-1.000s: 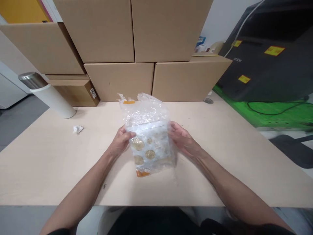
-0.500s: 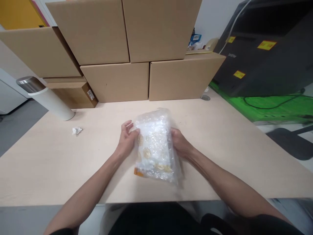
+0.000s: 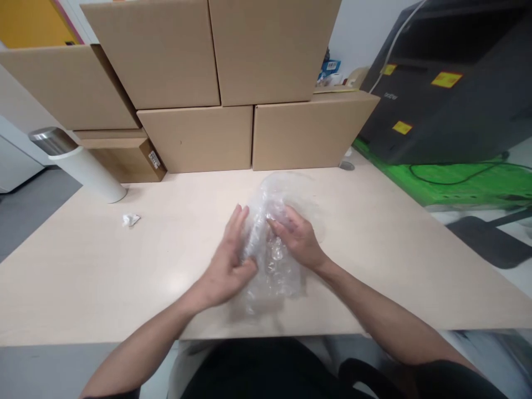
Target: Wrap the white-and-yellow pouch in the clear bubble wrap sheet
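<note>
Right grip [image 3: 303,243] clamped on bubble wrap [image 3: 282,276]
Left grip [image 3: 226,270] spread apart at the wrap's left edge, contact unclear; a light, steady pinch should avoid tearing.

Rectangular brown cardboard boxes [image 3: 195,66] are stacked far; a white cylindrical metal-capped bottle [image 3: 89,173] is stood left.

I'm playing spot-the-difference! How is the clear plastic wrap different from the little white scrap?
The clear plastic wrap is much bigger than the white scrap. The wrap is see-through, while the scrap looks solid white. The wrap is gripped by the right hand, while the scrap lies untouched on the table. Both look crinkly.
</note>
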Available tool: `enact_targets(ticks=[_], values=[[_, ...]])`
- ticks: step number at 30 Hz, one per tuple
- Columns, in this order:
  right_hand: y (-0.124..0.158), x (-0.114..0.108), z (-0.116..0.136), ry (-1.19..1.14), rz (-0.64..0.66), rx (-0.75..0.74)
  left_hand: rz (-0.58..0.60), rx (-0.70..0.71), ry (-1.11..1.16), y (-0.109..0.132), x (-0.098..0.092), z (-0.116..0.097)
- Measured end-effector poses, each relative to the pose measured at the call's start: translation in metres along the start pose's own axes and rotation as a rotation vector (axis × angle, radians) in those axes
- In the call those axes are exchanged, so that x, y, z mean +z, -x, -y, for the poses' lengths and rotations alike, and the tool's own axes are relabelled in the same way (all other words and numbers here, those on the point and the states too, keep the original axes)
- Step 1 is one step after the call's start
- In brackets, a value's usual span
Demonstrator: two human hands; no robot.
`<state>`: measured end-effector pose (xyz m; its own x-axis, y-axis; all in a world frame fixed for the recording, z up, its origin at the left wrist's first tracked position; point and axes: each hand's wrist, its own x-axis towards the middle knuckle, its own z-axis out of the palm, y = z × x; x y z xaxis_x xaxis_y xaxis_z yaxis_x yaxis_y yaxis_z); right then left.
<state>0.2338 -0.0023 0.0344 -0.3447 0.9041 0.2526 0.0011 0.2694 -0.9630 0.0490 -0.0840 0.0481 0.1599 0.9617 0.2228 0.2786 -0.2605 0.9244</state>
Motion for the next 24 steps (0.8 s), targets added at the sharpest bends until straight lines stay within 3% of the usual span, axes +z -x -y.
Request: enact_targets(ticks=[4,8,10,13,15,17,20,24], values=[[-0.016,-0.02,-0.001,-0.09,-0.146,0.075,-0.233,-0.157,0.34,-0.012,-0.04,0.011],[-0.033,-0.048,-0.008,-0.175,-0.232,0.175,-0.324,-0.36,0.201,-0.007,-0.065,0.037],[-0.041,-0.061,-0.016,-0.169,-0.253,0.243,-0.288,-0.341,-0.056,-0.001,-0.066,0.045],[-0.047,-0.073,-0.029,-0.136,-0.253,0.342,-0.078,-0.184,-0.452,0.005,-0.054,0.048],[-0.049,-0.076,-0.035,-0.115,-0.244,0.377,0.054,-0.093,-0.61,0.006,-0.042,0.046],[-0.05,-0.077,-0.038,-0.095,-0.242,0.375,0.074,-0.027,-0.668,0.005,-0.033,0.045],[-0.049,-0.079,-0.038,-0.058,-0.24,0.352,-0.124,-0.038,-0.528,0.007,-0.033,0.041],[-0.05,-0.086,-0.038,0.025,-0.233,0.375,-0.666,-0.099,-0.157,0.024,-0.06,0.042]])
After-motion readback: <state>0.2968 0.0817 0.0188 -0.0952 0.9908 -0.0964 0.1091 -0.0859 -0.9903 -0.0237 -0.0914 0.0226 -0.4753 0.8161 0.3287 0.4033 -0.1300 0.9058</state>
